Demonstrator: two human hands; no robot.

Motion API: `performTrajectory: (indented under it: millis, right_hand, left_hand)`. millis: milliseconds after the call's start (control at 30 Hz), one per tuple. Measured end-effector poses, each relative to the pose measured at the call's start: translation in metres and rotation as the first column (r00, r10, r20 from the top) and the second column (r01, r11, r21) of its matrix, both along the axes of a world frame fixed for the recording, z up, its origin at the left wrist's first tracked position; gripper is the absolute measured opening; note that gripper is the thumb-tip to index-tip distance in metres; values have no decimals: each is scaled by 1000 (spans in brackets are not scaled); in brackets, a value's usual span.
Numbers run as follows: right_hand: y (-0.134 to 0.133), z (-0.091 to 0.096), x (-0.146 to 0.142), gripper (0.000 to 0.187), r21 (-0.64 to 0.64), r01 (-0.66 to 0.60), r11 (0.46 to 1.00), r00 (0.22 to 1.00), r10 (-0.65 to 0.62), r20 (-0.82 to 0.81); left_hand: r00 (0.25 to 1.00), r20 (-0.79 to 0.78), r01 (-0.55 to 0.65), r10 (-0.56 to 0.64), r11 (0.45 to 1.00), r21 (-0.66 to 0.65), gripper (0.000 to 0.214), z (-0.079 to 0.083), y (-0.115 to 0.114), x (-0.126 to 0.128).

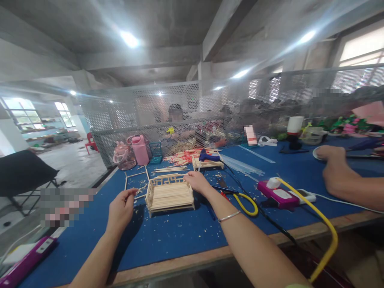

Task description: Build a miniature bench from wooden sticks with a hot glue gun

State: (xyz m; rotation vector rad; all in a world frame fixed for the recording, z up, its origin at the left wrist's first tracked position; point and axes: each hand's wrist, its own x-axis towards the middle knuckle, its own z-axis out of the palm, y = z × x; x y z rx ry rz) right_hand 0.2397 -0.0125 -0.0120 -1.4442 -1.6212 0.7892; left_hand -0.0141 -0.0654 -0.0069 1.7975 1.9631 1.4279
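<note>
A miniature wooden bench (171,196) made of thin sticks, with a lattice back and low sides, stands on the blue table in front of me. My right hand (198,183), a bangle at its wrist, is closed on the bench's right back corner. My left hand (122,206) is left of the bench, apart from it, with fingers pinched together; what they hold, if anything, is too small to make out. Behind the left hand lies a thin stick frame (136,175). A blue glue gun (208,157) rests on a second stick piece (207,165) behind my right hand.
Yellow-handled pliers (246,206) and a purple power strip (277,195) with cables lie to the right. Loose sticks (183,157), clear glue sticks (241,165) and a pink bottle (140,150) are at the back. A co-worker's hand (333,160) is at far right.
</note>
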Motion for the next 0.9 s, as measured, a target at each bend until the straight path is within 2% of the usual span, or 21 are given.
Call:
performTrajectory:
  millis: [67,167,267,333,433,633,767,900]
  right_hand:
    - [0,-1,1,33,-8,-5,1000,1000,5,-24]
    - [1,-3,3,31,-21,-16,1000,996,14,-89]
    - [1,-7,6,29,-41,-22,999,983,14,-185]
    - [2,-9,8,36,-77,-32,997,967,12,-254]
    - [1,-9,9,45,-139,-69,988,940,18,-340]
    - [1,-5,10,44,-130,-90,987,921,32,-389]
    - [1,-5,11,36,-57,-3,998,948,-15,-317]
    - [2,-2,22,27,71,197,978,968,-183,-171]
  left_hand:
    - [978,157,150,-141,988,-47,37,-3,0,4]
    - [832,432,418,-349,905,-73,60,-6,-4,11]
    - [738,513,540,-438,840,-60,75,-8,-8,18]
    - [715,532,560,-454,827,-48,78,-8,-9,21]
    - [695,553,560,-459,828,-17,70,-5,-10,22]
    - [682,566,543,-463,839,32,68,-2,-11,22]
    - [712,535,536,-455,844,5,68,-8,-10,24]
    - [718,521,576,-462,815,-70,58,-15,-9,28]
